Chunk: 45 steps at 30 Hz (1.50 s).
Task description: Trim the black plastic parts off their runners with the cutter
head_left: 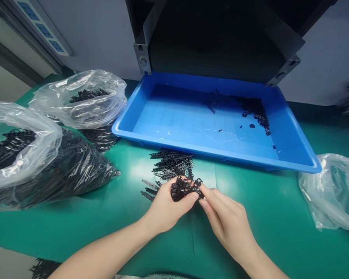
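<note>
My left hand [166,209] is closed around a bunch of small black plastic parts [182,187], held just above the green table. My right hand [225,219] meets it from the right, its fingertips pinched on the right end of the same bunch. Just beyond my hands a loose pile of black plastic strips [171,163] lies on the table, with a few single strips [149,188] to its left. A blue tray [293,133] stands behind the pile, with several small black pieces [257,112] scattered in its far right part.
Two clear plastic bags full of black parts [61,170] [87,100] lie at the left. An empty-looking clear bag [331,193] lies at the right. A dark machine chute [215,38] opens over the tray's back. More black parts [43,267] show at the bottom left edge.
</note>
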Available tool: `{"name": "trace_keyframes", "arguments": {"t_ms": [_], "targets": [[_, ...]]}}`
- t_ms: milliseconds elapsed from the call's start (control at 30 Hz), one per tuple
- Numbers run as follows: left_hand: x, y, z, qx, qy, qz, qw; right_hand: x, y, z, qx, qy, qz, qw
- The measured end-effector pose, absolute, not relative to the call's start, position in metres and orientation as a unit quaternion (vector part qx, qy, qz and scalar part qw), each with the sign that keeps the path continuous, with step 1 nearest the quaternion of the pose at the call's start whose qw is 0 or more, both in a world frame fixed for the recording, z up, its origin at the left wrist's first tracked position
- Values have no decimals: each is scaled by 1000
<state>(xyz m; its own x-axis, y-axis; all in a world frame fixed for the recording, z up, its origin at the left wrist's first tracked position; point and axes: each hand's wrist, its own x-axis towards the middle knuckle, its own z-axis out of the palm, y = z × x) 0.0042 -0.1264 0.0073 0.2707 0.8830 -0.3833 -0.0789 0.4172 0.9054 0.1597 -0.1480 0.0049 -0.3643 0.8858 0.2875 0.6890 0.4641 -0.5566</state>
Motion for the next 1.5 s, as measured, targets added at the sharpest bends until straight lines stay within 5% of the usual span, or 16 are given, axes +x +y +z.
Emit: {"name": "trace_keyframes", "arguments": {"t_ms": [1100,1367,1500], "targets": [[0,-129,2,317,330,341,821,163,-147,8,-555,-725,246,325],[12,-139,-17,276,353,353,821,189,-159,-19,-615,-696,282,241],[18,-137,-30,236,336,340,846,214,-153,-48,-620,-736,188,198]]}}
